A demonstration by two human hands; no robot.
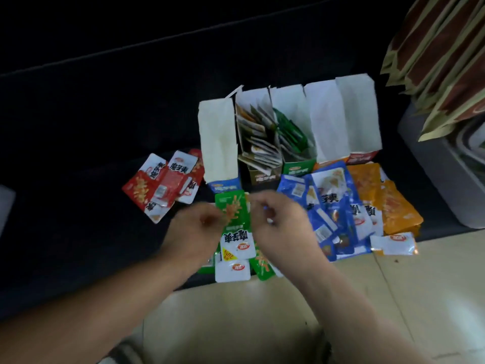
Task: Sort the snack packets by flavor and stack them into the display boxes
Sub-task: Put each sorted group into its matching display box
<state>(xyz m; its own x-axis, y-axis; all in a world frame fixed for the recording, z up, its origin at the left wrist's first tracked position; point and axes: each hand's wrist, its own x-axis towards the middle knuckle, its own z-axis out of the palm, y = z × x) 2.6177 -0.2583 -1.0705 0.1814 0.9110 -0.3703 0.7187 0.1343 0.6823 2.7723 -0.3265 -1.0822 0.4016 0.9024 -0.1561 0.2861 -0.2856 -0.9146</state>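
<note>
Five white-lined display boxes stand in a row on a dark surface. The blue-fronted box (219, 143), orange-fronted box (328, 127) and red-fronted box (359, 114) look empty. The brown box (258, 177) holds brown packets and the green box (298, 169) holds green ones. Loose piles lie in front: red packets (162, 185), blue packets (330, 206) and orange packets (393, 206). My left hand (194, 232) and my right hand (280, 222), both blurred, pinch the left and right edges of a green packet (233, 214) above more green packets (236, 269).
A grey bin (433, 166) stands at the right, with tall brown-and-gold bags (446, 61) leaning above it. One orange packet (393, 244) lies apart at the dark surface's front edge. Beige floor (262, 311) runs below that edge.
</note>
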